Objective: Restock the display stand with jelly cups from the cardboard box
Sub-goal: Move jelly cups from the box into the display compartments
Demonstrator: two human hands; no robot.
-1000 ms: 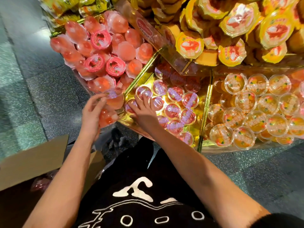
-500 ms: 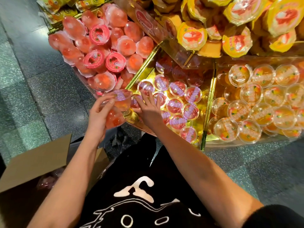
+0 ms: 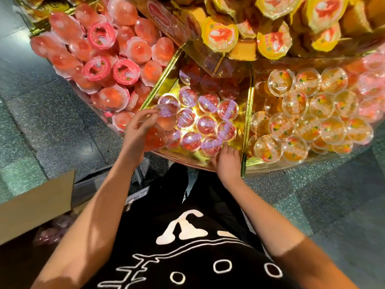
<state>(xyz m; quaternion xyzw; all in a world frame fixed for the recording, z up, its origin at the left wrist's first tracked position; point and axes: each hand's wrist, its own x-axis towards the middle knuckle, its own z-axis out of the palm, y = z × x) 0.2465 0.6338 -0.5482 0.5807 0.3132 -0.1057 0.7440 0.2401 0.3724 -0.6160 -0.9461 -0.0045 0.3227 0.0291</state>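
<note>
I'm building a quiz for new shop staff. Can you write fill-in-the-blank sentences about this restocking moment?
1. The left hand holds cups with ___ lids.
2. The box sits on the person's ___ side.
3. The bin right of the divider holds ___ cups.

Missing words: purple; left; orange.

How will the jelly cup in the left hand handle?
Glossy clear plastic: the jelly cup in the left hand is probably slick and slightly squeezable. Round wall, flat lid: likely stable upright, rolls if tipped.
</note>
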